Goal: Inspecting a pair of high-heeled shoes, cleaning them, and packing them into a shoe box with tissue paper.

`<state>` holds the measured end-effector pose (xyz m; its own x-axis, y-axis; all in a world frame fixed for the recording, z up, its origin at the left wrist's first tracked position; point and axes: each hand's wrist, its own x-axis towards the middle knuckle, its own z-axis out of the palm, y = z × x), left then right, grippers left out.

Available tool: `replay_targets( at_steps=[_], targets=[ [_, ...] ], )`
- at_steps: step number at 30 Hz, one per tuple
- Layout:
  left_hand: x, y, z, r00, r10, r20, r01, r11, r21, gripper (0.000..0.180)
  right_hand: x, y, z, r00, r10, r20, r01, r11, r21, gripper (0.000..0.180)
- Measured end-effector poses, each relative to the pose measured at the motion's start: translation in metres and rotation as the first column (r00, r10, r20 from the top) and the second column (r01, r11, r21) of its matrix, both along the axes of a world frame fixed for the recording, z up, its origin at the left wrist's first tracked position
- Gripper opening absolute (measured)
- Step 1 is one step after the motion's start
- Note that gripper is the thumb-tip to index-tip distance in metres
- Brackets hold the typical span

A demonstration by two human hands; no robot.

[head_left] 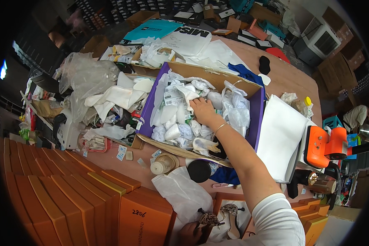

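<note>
My right hand (203, 111) reaches into a purple cardboard box (255, 119) full of crumpled white paper (187, 93). Its fingers are bent and closed on the paper near the middle; the fingertips are partly hidden. A thin bracelet (220, 128) circles that wrist. At the lower edge, my left hand (188, 234) is in shadow, right beside a leopard-print heeled shoe (209, 218); its fingers are mostly hidden. A second heeled shoe (232, 221) lies on white paper in an open orange shoe box (247, 203).
Rows of orange shoe boxes (145, 215) line the near left. Right of the purple box are a white box lid (281, 139) and an orange-and-black tool (317, 146). Clear plastic bags (88, 78) pile up at left. A clear jar (165, 163) and black round lid (199, 170) lie in front.
</note>
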<state>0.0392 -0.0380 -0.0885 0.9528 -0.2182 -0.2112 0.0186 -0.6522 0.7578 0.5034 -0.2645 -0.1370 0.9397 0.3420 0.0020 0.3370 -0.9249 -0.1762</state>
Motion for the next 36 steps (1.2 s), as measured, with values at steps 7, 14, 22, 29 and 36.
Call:
replay_targets(
  at_steps=[7,14,22,29,36],
  targets=[
    [0.002,0.001,0.008,1.0,-0.023,0.018,0.023,1.0,0.02,0.03,-0.019,-0.009,0.018,0.982,0.171,-0.085,-0.183,0.971,-0.153,0.029],
    [0.01,0.0,0.017,0.993,0.018,0.117,-0.012,0.999,-0.051,0.028,-0.048,-0.051,0.13,0.968,0.091,-0.232,-0.128,0.981,-0.148,0.046],
    [0.002,-0.001,0.007,0.986,0.05,0.157,-0.04,0.997,-0.063,0.027,-0.051,-0.039,0.258,0.857,0.214,-0.468,-0.22,0.975,0.043,0.059],
    [-0.006,-0.002,-0.008,0.98,0.06,0.187,-0.055,0.998,-0.031,0.027,-0.011,-0.016,0.245,0.906,0.244,-0.346,0.159,0.561,0.813,0.025],
    [0.0,-0.001,0.0,0.985,0.054,0.164,-0.047,0.998,-0.048,0.027,0.03,0.093,0.189,0.954,0.205,-0.219,0.225,-0.004,0.974,0.026]
  ],
)
